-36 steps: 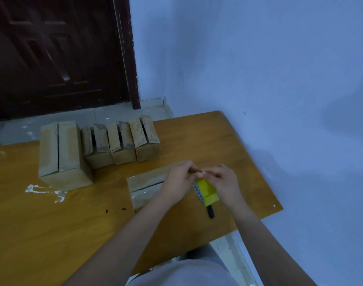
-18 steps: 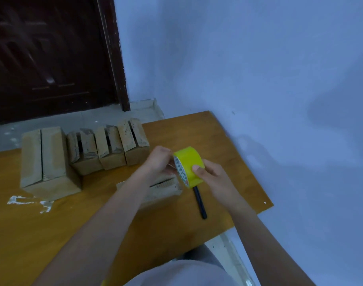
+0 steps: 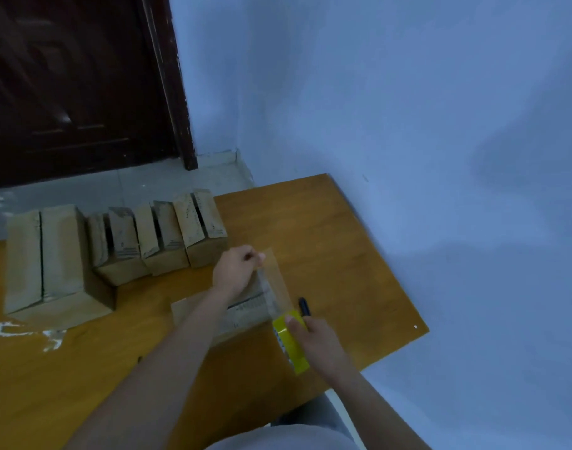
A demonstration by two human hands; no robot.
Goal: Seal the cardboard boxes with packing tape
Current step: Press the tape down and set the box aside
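My right hand [image 3: 317, 344] grips a yellow roll of packing tape [image 3: 289, 344] near the table's front edge. A clear strip of tape [image 3: 276, 280] runs from the roll up to my left hand [image 3: 237, 269], which pinches its free end. Under the strip lies a flat cardboard box [image 3: 245, 311], partly hidden by my left forearm. Behind it stand three small cardboard boxes [image 3: 163, 237] in a row with open seams on top. A larger cardboard box [image 3: 51, 264] stands to their left.
A black marker [image 3: 304, 306] lies on the wooden table [image 3: 343, 254] just right of the flat box. White tape scraps [image 3: 25, 332] stick to the table at the left. A blue wall borders the table's right edge; a dark door stands behind.
My hands have drawn apart: the left pulled the tape end away from me, the right brought the roll down and toward me. A strip now stretches over the flat box.
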